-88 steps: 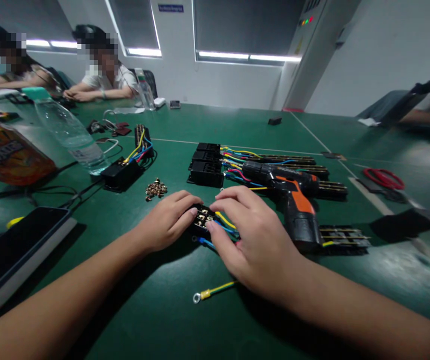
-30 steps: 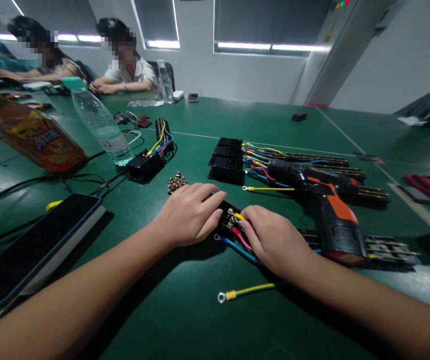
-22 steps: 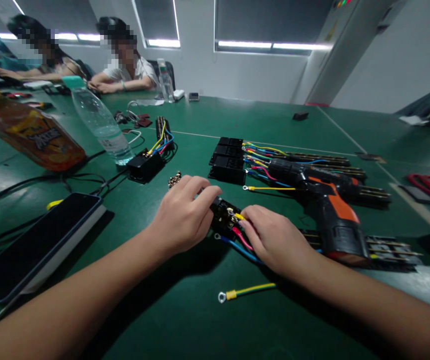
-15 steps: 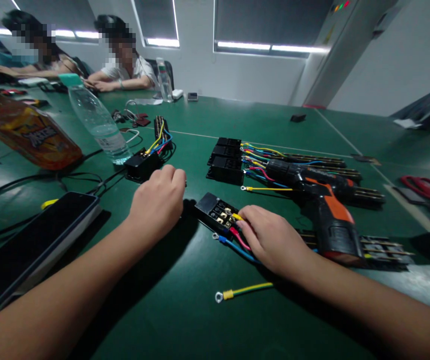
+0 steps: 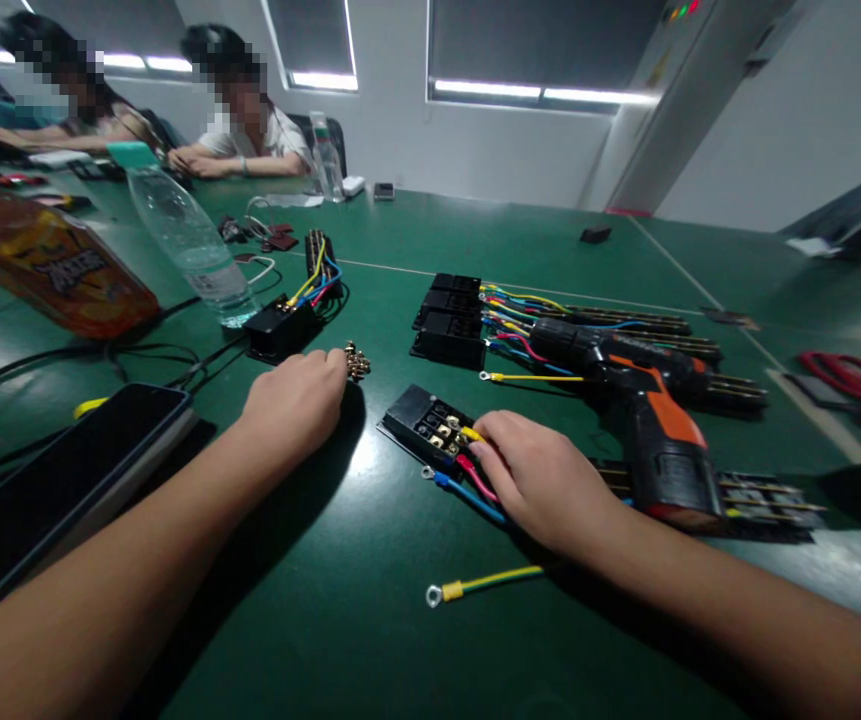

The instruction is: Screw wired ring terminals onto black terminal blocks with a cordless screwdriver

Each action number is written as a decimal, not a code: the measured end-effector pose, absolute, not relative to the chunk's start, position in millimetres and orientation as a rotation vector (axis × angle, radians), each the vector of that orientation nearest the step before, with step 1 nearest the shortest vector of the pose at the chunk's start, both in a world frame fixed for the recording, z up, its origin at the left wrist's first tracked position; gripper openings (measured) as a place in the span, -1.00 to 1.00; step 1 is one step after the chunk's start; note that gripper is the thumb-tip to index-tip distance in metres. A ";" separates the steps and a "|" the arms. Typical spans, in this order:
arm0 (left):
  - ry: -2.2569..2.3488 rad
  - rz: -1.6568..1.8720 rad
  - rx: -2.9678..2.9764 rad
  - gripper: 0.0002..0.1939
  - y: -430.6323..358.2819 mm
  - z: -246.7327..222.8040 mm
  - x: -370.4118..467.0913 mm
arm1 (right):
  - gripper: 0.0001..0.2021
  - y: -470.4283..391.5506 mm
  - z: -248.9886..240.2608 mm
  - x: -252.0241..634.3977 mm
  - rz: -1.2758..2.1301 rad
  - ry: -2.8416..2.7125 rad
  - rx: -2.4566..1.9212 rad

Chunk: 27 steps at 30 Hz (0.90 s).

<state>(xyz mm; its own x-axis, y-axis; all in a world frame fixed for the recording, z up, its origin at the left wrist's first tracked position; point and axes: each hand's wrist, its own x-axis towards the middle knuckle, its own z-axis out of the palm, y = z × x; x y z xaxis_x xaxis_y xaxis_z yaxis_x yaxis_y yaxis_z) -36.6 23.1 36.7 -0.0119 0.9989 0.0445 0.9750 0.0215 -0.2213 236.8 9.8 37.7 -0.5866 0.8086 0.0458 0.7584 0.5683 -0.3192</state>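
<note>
My left hand [image 5: 299,395], fingers curled and bent down, rests on the table against a small pile of brass screws [image 5: 357,362]. Its fingertips are hidden from me, so I cannot see what lies between them. With thumb and forefinger my right hand [image 5: 539,475] pinches a yellow-ended wire [image 5: 472,434] at the black terminal block [image 5: 419,412], whose brass contacts face up. Beside it a red-ended wire [image 5: 467,463] reaches the block's edge. A blue wire [image 5: 454,488] with a ring lug and a yellow-green wire [image 5: 490,578] with a ring lug lie loose in front.
An orange and black cordless drill [image 5: 662,410] lies on wired assemblies at the right. More black terminal blocks [image 5: 445,337] stand beyond. At left are a phone [image 5: 74,480], a water bottle [image 5: 201,255], a juice bottle [image 5: 70,265] and cables. Two people sit across the table.
My left hand has moved left and down, uncovering the pile of brass screws beside it. My right hand keeps its pinch on the yellow-ended wire at the block.
</note>
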 end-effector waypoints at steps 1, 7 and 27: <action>-2.110 0.207 -2.063 -0.71 22.7 38.0 -35.0 | -0.82 9.9 37.6 236.7 0.401 -2.612 -1.325; -2.095 0.253 -2.052 -0.68 20.6 39.6 -26.7 | -0.82 10.7 37.3 235.7 0.396 -2.622 -1.322; -2.003 0.248 -2.068 -0.64 21.1 37.0 -23.4 | -0.83 10.8 36.3 234.5 0.361 -2.633 -1.336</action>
